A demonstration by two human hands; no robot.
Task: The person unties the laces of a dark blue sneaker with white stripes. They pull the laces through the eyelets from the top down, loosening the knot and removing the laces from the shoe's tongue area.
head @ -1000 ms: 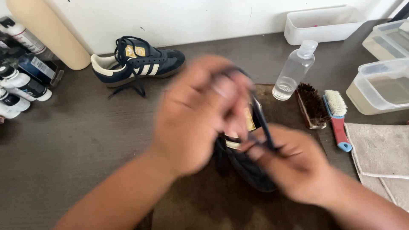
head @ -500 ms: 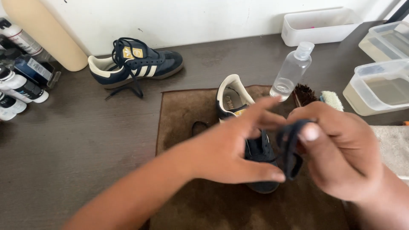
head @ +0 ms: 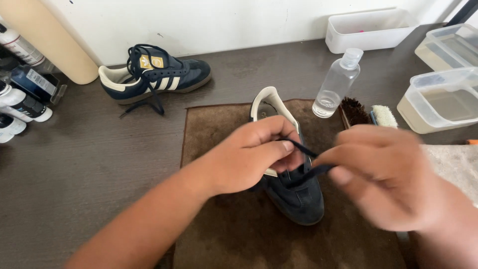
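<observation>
My hands have dropped lower onto the navy suede sneaker (head: 294, 192) since half a second ago.

My left hand (head: 254, 154) and blurred right hand (head: 383, 174) each pinch the dark shoelace (head: 311, 169); the sneaker lies on the brown cloth mat (head: 219, 134) on the tabletop (head: 74, 164).

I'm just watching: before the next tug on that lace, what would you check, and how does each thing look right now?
1. Left hand steadies the shoe: ok.
2. Right hand grips the lace: it looks pinched, but blurred; cannot tell.
3. Shoe sits on the brown cloth: ok.
4. Bottle stands upright, apart from the hands: ok.
5. Lace free of knots: cannot tell.
</observation>
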